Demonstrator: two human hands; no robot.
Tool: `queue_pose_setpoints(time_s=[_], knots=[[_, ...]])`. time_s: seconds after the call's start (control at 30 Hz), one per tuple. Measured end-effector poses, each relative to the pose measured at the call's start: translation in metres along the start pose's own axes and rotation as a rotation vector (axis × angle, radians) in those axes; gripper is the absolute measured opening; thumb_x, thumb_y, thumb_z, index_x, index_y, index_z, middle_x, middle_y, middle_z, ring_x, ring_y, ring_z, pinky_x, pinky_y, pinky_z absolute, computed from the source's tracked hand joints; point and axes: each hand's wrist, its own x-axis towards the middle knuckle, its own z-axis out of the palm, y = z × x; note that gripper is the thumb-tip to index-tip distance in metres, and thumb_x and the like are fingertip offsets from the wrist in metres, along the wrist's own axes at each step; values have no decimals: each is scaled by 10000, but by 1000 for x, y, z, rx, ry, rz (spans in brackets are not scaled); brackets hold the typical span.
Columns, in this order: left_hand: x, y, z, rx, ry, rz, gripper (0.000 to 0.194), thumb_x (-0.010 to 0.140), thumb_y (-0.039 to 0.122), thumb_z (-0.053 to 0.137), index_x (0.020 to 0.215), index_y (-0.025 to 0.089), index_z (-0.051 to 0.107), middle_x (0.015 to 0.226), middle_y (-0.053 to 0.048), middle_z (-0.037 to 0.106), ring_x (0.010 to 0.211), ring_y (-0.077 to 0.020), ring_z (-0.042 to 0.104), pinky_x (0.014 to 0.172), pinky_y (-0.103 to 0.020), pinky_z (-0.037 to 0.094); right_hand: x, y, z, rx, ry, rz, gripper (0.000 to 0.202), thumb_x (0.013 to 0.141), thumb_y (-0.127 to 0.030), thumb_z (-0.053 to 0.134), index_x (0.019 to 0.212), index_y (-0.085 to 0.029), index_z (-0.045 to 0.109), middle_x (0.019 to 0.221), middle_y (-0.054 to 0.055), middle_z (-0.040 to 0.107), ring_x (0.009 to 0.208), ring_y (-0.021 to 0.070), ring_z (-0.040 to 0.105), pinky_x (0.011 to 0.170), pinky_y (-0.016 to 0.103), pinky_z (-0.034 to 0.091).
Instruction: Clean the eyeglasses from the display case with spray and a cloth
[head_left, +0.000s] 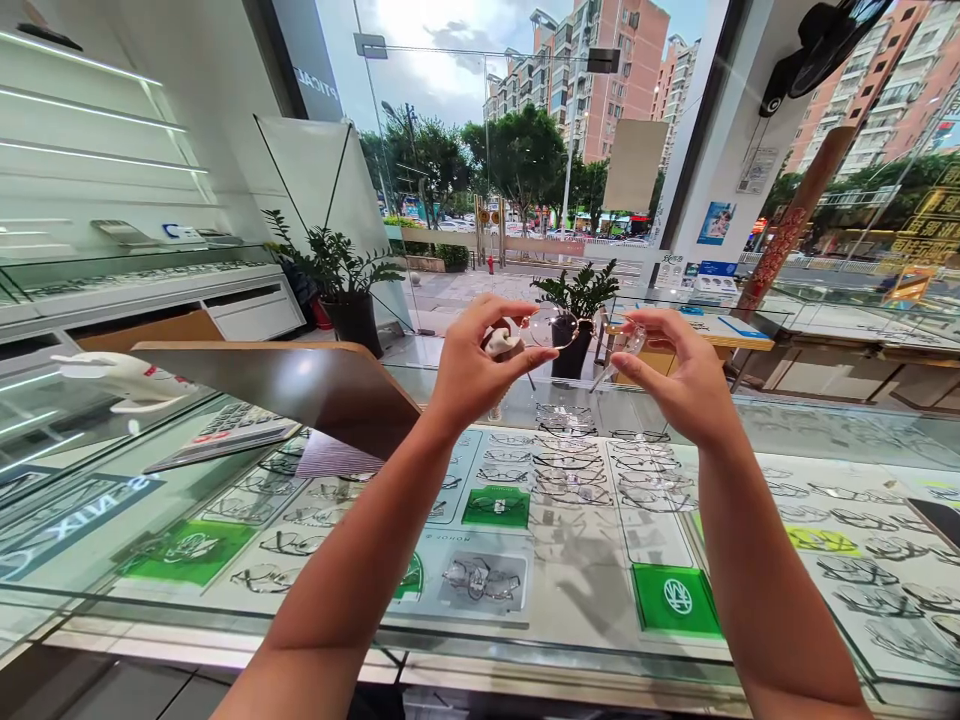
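A pair of thin-rimmed eyeglasses (pixel 550 328) is held up above the display counter, between my two hands. With thumb and fingers, my left hand (pixel 480 355) grips the glasses at one side. A small whitish piece (pixel 501 342) shows within its curled fingers; I cannot tell what it is. My right hand (pixel 679 365) is pinched at the other side of the glasses, around a clear part near the temple. The far lens is partly lost against the bright background. Beneath my hands, rows of eyeglass frames (pixel 568 462) lie inside the glass display case (pixel 570 570).
A mirror-like brown board (pixel 292 390) leans over the counter at left, near a white figurine (pixel 124 378). Printed sheets (pixel 225 435) lie beside it. Green cards (pixel 675 598) sit among the frames. Potted plants (pixel 352 310) stand beyond the counter, before a glass front.
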Motion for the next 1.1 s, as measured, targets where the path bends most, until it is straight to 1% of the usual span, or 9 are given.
queue_pose_setpoints(time_s=[0.2, 0.37, 0.5, 0.6, 0.77, 0.97, 1.1], knots=[[-3, 5, 2, 3, 22, 8, 437, 802, 524, 905, 1097, 237, 759, 981, -34, 716, 844, -168, 648, 762, -310, 544, 0, 2, -2, 7, -29, 17, 464, 902, -540, 806, 1287, -306, 691, 1273, 76, 762, 1172, 298, 714, 1079, 547, 542], [-6, 9, 6, 37, 36, 43, 428, 824, 531, 885, 1103, 235, 754, 970, -32, 704, 868, -175, 639, 801, -328, 537, 1, 8, -6, 9, -73, 28, 449, 915, -513, 799, 1309, -327, 694, 1328, 68, 750, 1226, 306, 693, 1112, 570, 530], [-7, 11, 7, 69, 33, 81, 463, 825, 551, 877, 1132, 227, 752, 992, -39, 700, 848, -170, 620, 756, -316, 519, 2, 14, -7, 36, -105, 54, 478, 913, -511, 799, 1340, -327, 691, 1390, 78, 733, 1258, 318, 691, 1127, 593, 526], [-8, 12, 7, 91, 35, 100, 470, 829, 547, 874, 1143, 222, 749, 1005, -43, 697, 835, -166, 611, 750, -315, 517, 2, 17, -6, 30, -105, 57, 490, 907, -522, 802, 1341, -320, 699, 1400, 87, 728, 1247, 320, 696, 1125, 597, 531], [-6, 12, 6, 128, 46, 114, 467, 838, 568, 857, 1143, 233, 746, 1058, -51, 692, 908, -183, 635, 784, -326, 534, 1, 15, -5, 2, -78, 47, 491, 906, -522, 805, 1341, -320, 704, 1383, 84, 736, 1219, 310, 704, 1097, 580, 549], [-2, 4, 3, 126, 15, 94, 473, 853, 591, 834, 1159, 241, 748, 1073, -53, 702, 945, -192, 655, 822, -337, 547, 0, 6, -2, -105, 41, -47, 501, 894, -574, 802, 1308, -302, 727, 1275, 84, 768, 1136, 292, 710, 982, 514, 589], [1, -3, 0, 105, -1, 75, 477, 857, 606, 822, 1172, 254, 754, 1085, -55, 709, 948, -192, 663, 821, -336, 553, 0, 0, 1, -129, 82, -88, 473, 901, -582, 792, 1275, -298, 740, 1209, 73, 773, 1090, 277, 705, 956, 485, 582]])
